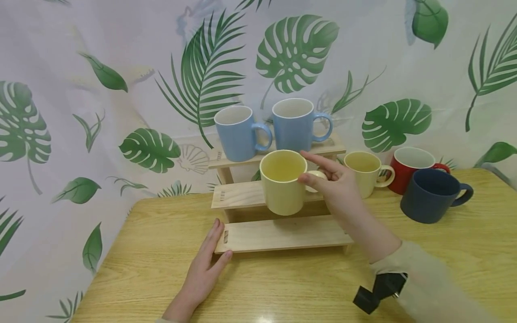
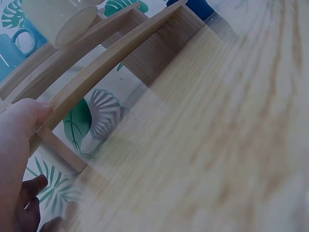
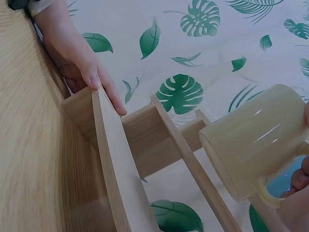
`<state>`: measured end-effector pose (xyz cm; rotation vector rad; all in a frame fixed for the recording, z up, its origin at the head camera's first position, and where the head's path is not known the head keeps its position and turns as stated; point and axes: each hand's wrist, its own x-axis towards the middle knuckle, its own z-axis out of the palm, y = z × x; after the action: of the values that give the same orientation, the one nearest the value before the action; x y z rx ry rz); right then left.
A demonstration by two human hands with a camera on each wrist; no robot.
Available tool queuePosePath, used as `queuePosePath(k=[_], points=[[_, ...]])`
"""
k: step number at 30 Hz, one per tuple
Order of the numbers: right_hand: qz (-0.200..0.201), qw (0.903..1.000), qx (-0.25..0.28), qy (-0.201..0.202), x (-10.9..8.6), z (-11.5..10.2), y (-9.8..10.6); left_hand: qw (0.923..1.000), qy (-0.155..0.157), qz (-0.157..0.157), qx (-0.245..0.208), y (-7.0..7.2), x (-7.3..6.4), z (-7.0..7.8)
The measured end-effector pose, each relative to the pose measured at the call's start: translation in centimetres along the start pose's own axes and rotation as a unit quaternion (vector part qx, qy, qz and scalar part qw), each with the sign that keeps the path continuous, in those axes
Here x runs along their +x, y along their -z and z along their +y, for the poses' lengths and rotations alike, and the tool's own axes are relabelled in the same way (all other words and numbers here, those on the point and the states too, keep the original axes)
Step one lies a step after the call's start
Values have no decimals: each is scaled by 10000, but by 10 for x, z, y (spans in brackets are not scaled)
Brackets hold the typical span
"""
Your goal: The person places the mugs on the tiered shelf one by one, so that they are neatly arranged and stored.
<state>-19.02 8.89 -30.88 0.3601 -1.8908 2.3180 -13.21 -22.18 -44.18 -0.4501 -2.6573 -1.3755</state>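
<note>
My right hand (image 1: 338, 181) grips a pale yellow mug (image 1: 283, 188) by its handle, with the index finger along the rim. The mug is upright and hangs in front of the middle step of a three-step wooden rack (image 1: 282, 234); in the right wrist view the same yellow mug (image 3: 256, 140) shows its base raised above the boards. At the rack's left end, my left hand (image 1: 203, 264) rests with fingers stretched along the side and thumb at the front edge of the lowest step. The left thumb (image 2: 36, 112) touches that board's corner in the left wrist view.
Two light blue mugs (image 1: 236, 134) stand on the rack's top step. Right of the rack on the wooden table (image 1: 161, 251) are a second yellow mug (image 1: 361, 172), a red mug (image 1: 404, 172) and a dark blue mug (image 1: 428, 199). Behind hangs a leaf-printed cloth (image 1: 121, 116).
</note>
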Motion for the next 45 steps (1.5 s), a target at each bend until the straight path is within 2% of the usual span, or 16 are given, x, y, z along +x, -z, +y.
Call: queuePosePath(k=[12,23,32,45], points=[[-3,10000,32,-76,18,15,-33,10000,-23,9,19,0,0,1],[-123,9992,361,-70,29,30,-54,10000,-11,8,-2,1,0,2],[-154,9997,177,-15,35,36,-64,10000,20,-2,-12,1,0,3],[-673,9977,-48,-63,46,40,-64,10000,39,-5,-31,1,0,2]])
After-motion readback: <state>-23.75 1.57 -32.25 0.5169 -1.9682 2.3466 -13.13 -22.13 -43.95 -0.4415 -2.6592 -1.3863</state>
